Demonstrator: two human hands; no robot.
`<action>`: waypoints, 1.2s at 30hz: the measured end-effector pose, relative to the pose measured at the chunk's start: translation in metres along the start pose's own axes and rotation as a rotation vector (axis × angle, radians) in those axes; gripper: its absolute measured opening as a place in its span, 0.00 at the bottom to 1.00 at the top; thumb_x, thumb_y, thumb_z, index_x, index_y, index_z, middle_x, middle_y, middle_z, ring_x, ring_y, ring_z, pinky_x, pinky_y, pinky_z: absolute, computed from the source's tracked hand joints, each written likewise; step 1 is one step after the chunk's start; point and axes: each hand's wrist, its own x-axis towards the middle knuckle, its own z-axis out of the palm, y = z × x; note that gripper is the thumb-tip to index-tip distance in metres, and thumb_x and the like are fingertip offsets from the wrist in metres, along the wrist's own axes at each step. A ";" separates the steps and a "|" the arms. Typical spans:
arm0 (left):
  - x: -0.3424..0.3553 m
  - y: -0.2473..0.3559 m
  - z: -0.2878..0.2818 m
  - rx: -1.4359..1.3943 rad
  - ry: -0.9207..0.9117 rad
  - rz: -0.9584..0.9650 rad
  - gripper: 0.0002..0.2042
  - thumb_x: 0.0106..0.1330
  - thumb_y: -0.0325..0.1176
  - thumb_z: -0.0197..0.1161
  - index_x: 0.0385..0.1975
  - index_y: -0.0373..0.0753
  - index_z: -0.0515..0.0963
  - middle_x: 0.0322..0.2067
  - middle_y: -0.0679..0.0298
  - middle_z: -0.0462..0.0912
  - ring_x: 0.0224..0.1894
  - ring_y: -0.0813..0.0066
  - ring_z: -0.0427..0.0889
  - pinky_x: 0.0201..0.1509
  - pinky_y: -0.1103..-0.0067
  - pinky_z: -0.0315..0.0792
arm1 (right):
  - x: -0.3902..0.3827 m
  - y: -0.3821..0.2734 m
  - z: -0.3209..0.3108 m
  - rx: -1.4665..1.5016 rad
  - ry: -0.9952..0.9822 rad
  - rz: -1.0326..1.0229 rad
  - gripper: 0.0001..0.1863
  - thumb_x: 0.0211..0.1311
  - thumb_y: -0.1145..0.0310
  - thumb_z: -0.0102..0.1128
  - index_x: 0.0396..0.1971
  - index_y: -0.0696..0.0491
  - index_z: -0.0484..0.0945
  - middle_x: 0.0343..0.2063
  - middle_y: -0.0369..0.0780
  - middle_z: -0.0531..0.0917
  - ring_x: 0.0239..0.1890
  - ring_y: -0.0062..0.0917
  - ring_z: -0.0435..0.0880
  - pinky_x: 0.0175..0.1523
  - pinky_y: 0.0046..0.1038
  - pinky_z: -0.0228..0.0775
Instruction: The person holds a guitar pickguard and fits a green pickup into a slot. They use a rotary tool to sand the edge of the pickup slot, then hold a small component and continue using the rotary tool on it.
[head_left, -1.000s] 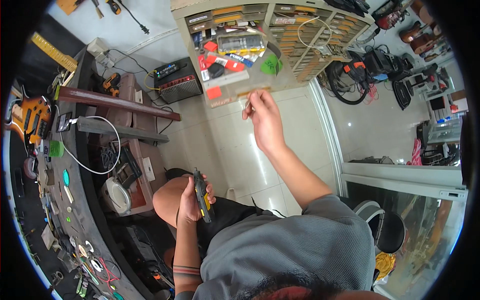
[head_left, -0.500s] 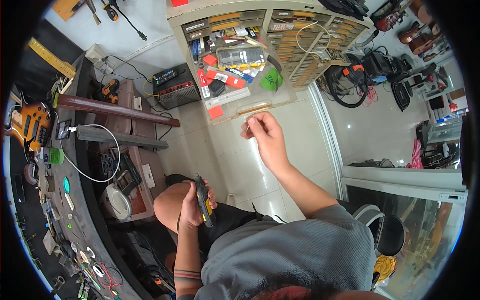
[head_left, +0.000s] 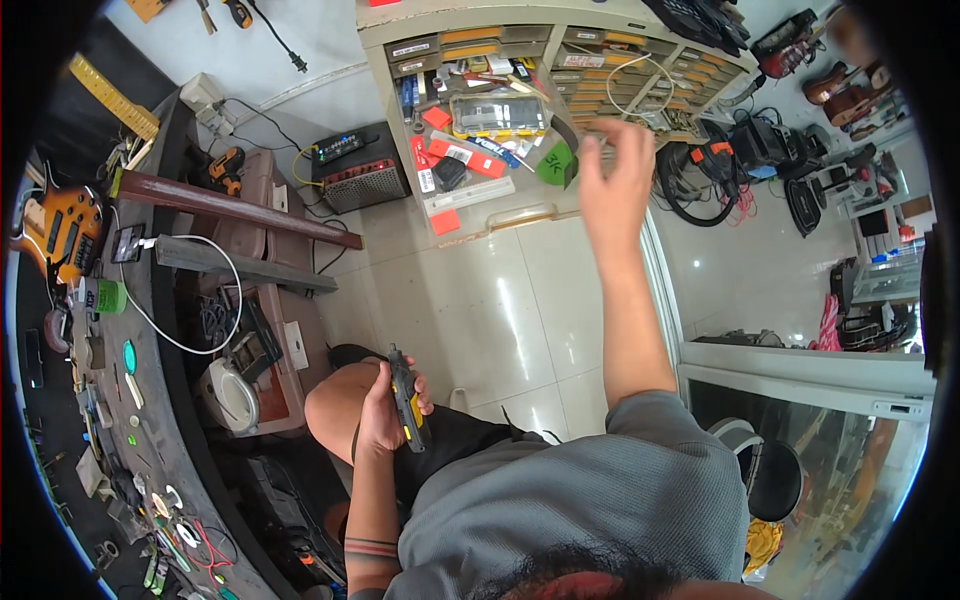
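My left hand is wrapped round a slim black-and-yellow handheld tool, narrow end pointing away from me, just above my knee. My right hand is raised at the right side of the pulled-out drawer, thumb apart from the bent fingers, and I see nothing between them. Closest to it in the drawer are a green disc and a dark curved strip. Beside those lie a clear-lidded case, red-orange packets and a small black block.
The cabinet of small drawers stands ahead, a white cable loop hanging on it. A cluttered dark workbench runs along my left, with wooden bars jutting out. An amplifier stands on the floor beside the cabinet.
My right hand has moved right and farther away, up beside the cabinet, and its pinched fingers have spread. My left hand keeps hold of the tool in the same place.
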 end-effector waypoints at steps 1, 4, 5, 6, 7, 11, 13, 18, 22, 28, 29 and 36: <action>-0.002 0.000 0.002 0.011 -0.001 0.004 0.25 0.85 0.61 0.49 0.61 0.45 0.73 0.38 0.62 0.77 0.35 0.68 0.76 0.41 0.70 0.74 | 0.001 0.019 0.006 -0.001 0.002 -0.003 0.16 0.74 0.62 0.67 0.54 0.55 0.82 0.47 0.45 0.86 0.54 0.43 0.82 0.57 0.42 0.74; 0.003 -0.001 -0.001 -0.005 0.008 -0.030 0.25 0.85 0.61 0.49 0.61 0.45 0.73 0.38 0.61 0.77 0.35 0.68 0.76 0.41 0.70 0.74 | -0.004 0.058 0.024 0.312 -0.367 0.507 0.23 0.82 0.53 0.58 0.62 0.57 0.77 0.50 0.45 0.88 0.48 0.38 0.89 0.48 0.38 0.79; 0.002 -0.002 -0.003 -0.004 0.006 -0.030 0.25 0.85 0.61 0.49 0.61 0.45 0.73 0.38 0.61 0.77 0.35 0.68 0.76 0.41 0.70 0.74 | 0.008 0.046 0.014 0.507 -0.580 0.728 0.28 0.84 0.49 0.54 0.66 0.58 0.74 0.51 0.45 0.88 0.45 0.36 0.90 0.45 0.35 0.78; 0.003 -0.002 -0.005 -0.006 -0.001 -0.029 0.25 0.85 0.61 0.50 0.62 0.45 0.73 0.38 0.61 0.77 0.35 0.68 0.76 0.41 0.70 0.74 | 0.013 0.038 0.008 0.702 -0.794 0.949 0.32 0.86 0.45 0.50 0.70 0.58 0.71 0.52 0.45 0.88 0.43 0.33 0.92 0.41 0.32 0.78; 0.003 -0.002 -0.004 -0.007 -0.008 -0.027 0.25 0.85 0.62 0.50 0.62 0.45 0.73 0.38 0.61 0.78 0.35 0.67 0.76 0.41 0.70 0.74 | 0.013 0.033 0.008 0.737 -0.755 0.924 0.30 0.86 0.45 0.50 0.68 0.56 0.74 0.47 0.45 0.89 0.30 0.32 0.91 0.34 0.30 0.76; 0.005 -0.002 0.002 0.011 0.004 -0.029 0.25 0.84 0.62 0.51 0.62 0.46 0.72 0.38 0.61 0.77 0.35 0.67 0.76 0.41 0.70 0.74 | 0.013 0.036 -0.007 0.795 -0.772 0.885 0.29 0.87 0.46 0.49 0.67 0.57 0.75 0.43 0.43 0.88 0.30 0.32 0.91 0.33 0.30 0.76; 0.006 0.000 0.002 0.010 -0.003 -0.029 0.25 0.84 0.61 0.51 0.61 0.46 0.73 0.37 0.61 0.77 0.35 0.68 0.76 0.41 0.70 0.73 | -0.001 0.028 -0.029 0.734 -0.726 0.961 0.28 0.88 0.48 0.49 0.66 0.57 0.75 0.39 0.41 0.86 0.28 0.32 0.89 0.31 0.30 0.75; -0.001 -0.005 -0.009 -0.017 -0.018 0.049 0.24 0.83 0.61 0.54 0.60 0.46 0.72 0.36 0.62 0.77 0.32 0.68 0.77 0.39 0.70 0.74 | -0.052 0.067 -0.057 0.733 -0.759 0.925 0.36 0.85 0.47 0.55 0.76 0.61 0.69 0.53 0.43 0.85 0.34 0.24 0.85 0.37 0.27 0.79; -0.039 0.012 0.001 0.166 -0.024 0.313 0.22 0.80 0.55 0.63 0.57 0.43 0.72 0.34 0.61 0.78 0.26 0.70 0.79 0.30 0.74 0.75 | -0.069 0.052 -0.083 0.688 -0.909 0.846 0.30 0.87 0.51 0.52 0.75 0.58 0.72 0.43 0.38 0.84 0.31 0.27 0.87 0.32 0.29 0.79; -0.176 0.042 0.027 0.635 0.485 0.576 0.20 0.73 0.42 0.72 0.54 0.37 0.75 0.44 0.58 0.84 0.25 0.75 0.81 0.28 0.78 0.76 | -0.087 -0.010 -0.048 0.833 -1.529 0.554 0.31 0.86 0.51 0.53 0.76 0.58 0.71 0.39 0.37 0.87 0.28 0.23 0.89 0.30 0.22 0.77; -0.204 0.037 0.021 0.677 0.549 0.563 0.18 0.73 0.37 0.72 0.54 0.38 0.75 0.46 0.59 0.86 0.26 0.77 0.81 0.29 0.79 0.75 | -0.098 -0.028 -0.031 0.862 -1.619 0.497 0.31 0.86 0.51 0.53 0.77 0.57 0.71 0.36 0.37 0.88 0.24 0.24 0.89 0.29 0.23 0.76; -0.348 -0.066 0.000 0.689 1.037 0.542 0.13 0.69 0.30 0.76 0.46 0.37 0.79 0.29 0.71 0.81 0.28 0.86 0.78 0.30 0.84 0.72 | -0.172 -0.188 0.074 0.883 -2.240 -0.056 0.33 0.86 0.49 0.54 0.77 0.55 0.71 0.40 0.38 0.89 0.24 0.26 0.90 0.29 0.25 0.78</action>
